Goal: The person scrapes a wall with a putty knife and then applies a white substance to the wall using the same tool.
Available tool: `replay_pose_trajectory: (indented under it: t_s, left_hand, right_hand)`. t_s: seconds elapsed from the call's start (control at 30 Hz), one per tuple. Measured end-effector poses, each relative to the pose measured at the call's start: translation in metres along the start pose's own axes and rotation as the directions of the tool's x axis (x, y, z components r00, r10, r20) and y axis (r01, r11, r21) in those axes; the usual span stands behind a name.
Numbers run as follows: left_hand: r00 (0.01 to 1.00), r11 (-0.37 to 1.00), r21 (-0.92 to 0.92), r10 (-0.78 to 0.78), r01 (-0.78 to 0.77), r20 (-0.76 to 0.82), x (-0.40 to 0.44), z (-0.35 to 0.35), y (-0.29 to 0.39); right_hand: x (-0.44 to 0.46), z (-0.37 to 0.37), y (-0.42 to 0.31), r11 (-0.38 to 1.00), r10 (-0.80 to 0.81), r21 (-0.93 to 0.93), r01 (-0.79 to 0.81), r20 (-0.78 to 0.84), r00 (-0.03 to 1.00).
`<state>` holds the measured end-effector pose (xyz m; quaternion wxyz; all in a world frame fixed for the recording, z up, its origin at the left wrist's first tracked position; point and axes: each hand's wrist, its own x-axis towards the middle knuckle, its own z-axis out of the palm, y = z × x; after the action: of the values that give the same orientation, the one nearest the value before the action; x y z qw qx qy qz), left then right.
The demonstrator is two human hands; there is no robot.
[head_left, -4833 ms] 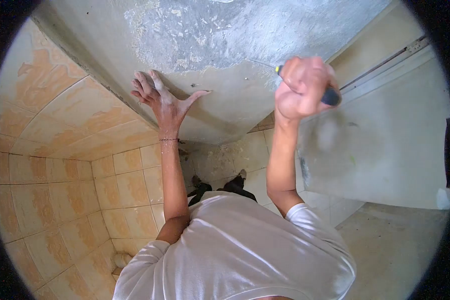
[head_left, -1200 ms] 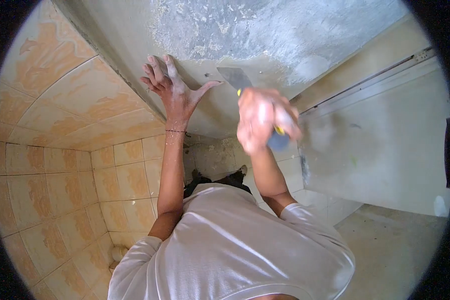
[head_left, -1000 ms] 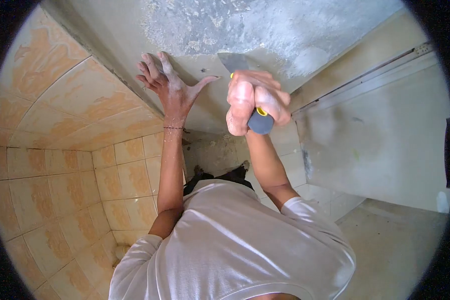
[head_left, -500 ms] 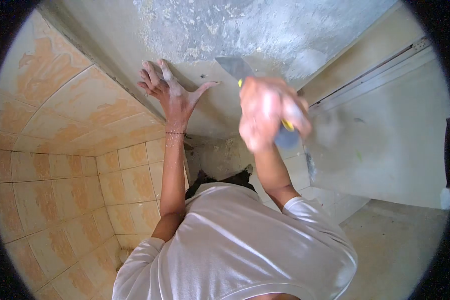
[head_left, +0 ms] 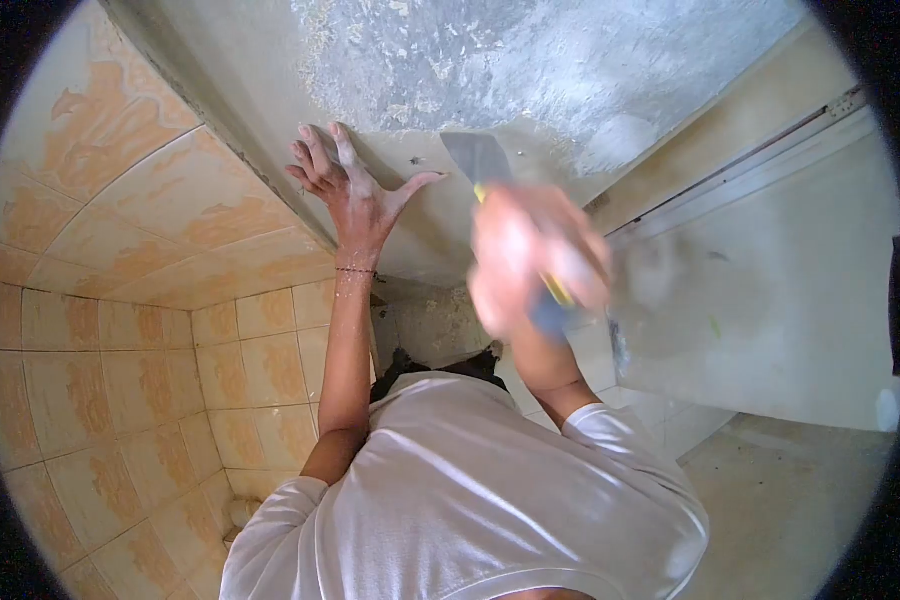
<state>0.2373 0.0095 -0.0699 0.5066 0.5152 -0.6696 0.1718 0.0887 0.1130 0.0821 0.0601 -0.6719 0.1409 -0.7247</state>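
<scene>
My left hand (head_left: 362,205) lies spread against the painted wall (head_left: 420,225), dusty with white powder, a thin band round its wrist. Closed round the grey and yellow handle of a scraper (head_left: 478,157) is my right hand (head_left: 535,255), which is blurred. The flat blade points up and to the left, at the lower border of a rough, bare grey patch (head_left: 530,60). Flaked paint edges show along that patch. A small dark hole and a small spot mark the smooth paint on either side of the blade.
Orange and cream tiles (head_left: 65,400) cover the wall at the left. On the right is a pale door-like panel (head_left: 760,290) beside a frame with a metal strip (head_left: 740,155). Grey floor (head_left: 780,500) shows at the lower right. Dark-clad legs show beyond the white shirt.
Since the oldest frame, my right hand has moved left with the scraper, whose blade now shows its flat face. In the last second it shifts slightly down and right. My left hand stays spread on the wall.
</scene>
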Motion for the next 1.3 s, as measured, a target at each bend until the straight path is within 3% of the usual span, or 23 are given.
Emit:
replay_pose_trajectory:
  t_s: [0.07, 0.1, 0.17, 0.27, 0.33, 0.4, 0.47, 0.5, 0.53, 0.6, 0.67, 0.77, 0.87, 1.0, 1.07, 1.2, 1.3]
  left_hand:
    - [1.000, 1.000, 0.006, 0.001, -0.001, 0.009, -0.002, 0.001, 0.001]
    - [1.000, 1.000, 0.020, 0.004, -0.004, 0.001, 0.001, 0.001, 0.000]
    - [1.000, 1.000, 0.004, -0.001, 0.001, 0.007, 0.000, -0.003, 0.003]
    - [1.000, 1.000, -0.013, -0.014, 0.014, 0.005, 0.001, 0.000, 0.002]
    - [1.000, 1.000, -0.010, -0.011, 0.011, 0.013, 0.000, 0.000, -0.001]
    - [1.000, 1.000, 0.009, -0.005, 0.005, -0.005, 0.001, 0.000, 0.001]
    - [1.000, 1.000, 0.021, -0.003, 0.003, 0.001, -0.004, 0.005, -0.004]
    - [1.000, 0.999, 0.045, 0.004, -0.003, -0.013, -0.001, 0.006, -0.005]
    - [1.000, 0.999, 0.041, 0.015, -0.015, -0.008, 0.000, 0.005, -0.005]
    - [1.000, 1.000, 0.000, 0.003, -0.003, -0.008, 0.002, -0.001, 0.003]
    - [1.000, 1.000, -0.002, 0.004, -0.004, -0.006, 0.001, -0.001, 0.003]
    - [1.000, 1.000, -0.006, 0.005, -0.005, -0.003, 0.003, -0.005, 0.003]
    - [1.000, 1.000, -0.017, 0.009, -0.009, 0.001, 0.003, -0.006, 0.004]
    - [1.000, 1.000, -0.005, -0.001, 0.001, -0.001, 0.001, -0.002, 0.002]
    - [1.000, 1.000, -0.012, -0.009, 0.009, 0.004, -0.002, -0.003, 0.005]
    - [1.000, 1.000, -0.031, 0.007, -0.007, -0.010, 0.004, -0.005, 0.004]
    - [1.000, 1.000, -0.003, 0.015, -0.015, -0.002, 0.003, -0.005, 0.002]
  right_hand:
    - [-0.007, 0.007, 0.049, 0.979, -0.171, -0.122, 0.164, -0.046, 0.984]
    - [-0.011, 0.008, 0.052, 0.979, -0.172, -0.119, 0.165, -0.046, 0.984]
    - [-0.014, 0.010, 0.053, 0.986, -0.164, -0.018, 0.163, -0.173, 0.971]
    - [-0.015, 0.006, 0.037, 0.958, -0.234, 0.142, 0.250, -0.118, 0.965]
    - [-0.014, -0.001, 0.003, 0.979, -0.169, 0.112, 0.168, -0.005, 0.986]
    - [-0.011, 0.006, 0.010, 0.982, -0.157, 0.099, 0.158, -0.013, 0.987]
    - [-0.012, 0.015, 0.054, 0.946, -0.322, -0.048, 0.321, -0.012, 0.947]
    - [-0.010, 0.022, 0.057, 0.938, -0.346, -0.049, 0.342, -0.103, 0.933]
    - [-0.013, 0.019, 0.057, 0.937, -0.348, -0.058, 0.343, -0.110, 0.931]
    - [-0.020, 0.007, 0.052, 0.985, -0.173, 0.012, 0.175, -0.091, 0.981]
    - [-0.021, 0.005, 0.045, 0.984, -0.178, -0.008, 0.178, -0.086, 0.980]
    - [-0.010, 0.004, 0.026, 0.938, -0.338, 0.074, 0.339, -0.027, 0.941]
    - [-0.002, 0.002, -0.004, 0.947, -0.302, 0.105, 0.303, -0.028, 0.953]
    - [-0.011, -0.005, 0.031, 0.932, -0.362, -0.007, 0.362, 0.011, 0.932]
    - [-0.016, 0.005, 0.049, 0.983, -0.182, -0.049, 0.179, -0.073, 0.981]
    - [-0.020, 0.003, 0.051, 0.984, -0.169, -0.075, 0.160, -0.147, 0.975]
    - [-0.030, 0.004, 0.036, 0.978, -0.096, 0.155, 0.142, -0.271, 0.958]
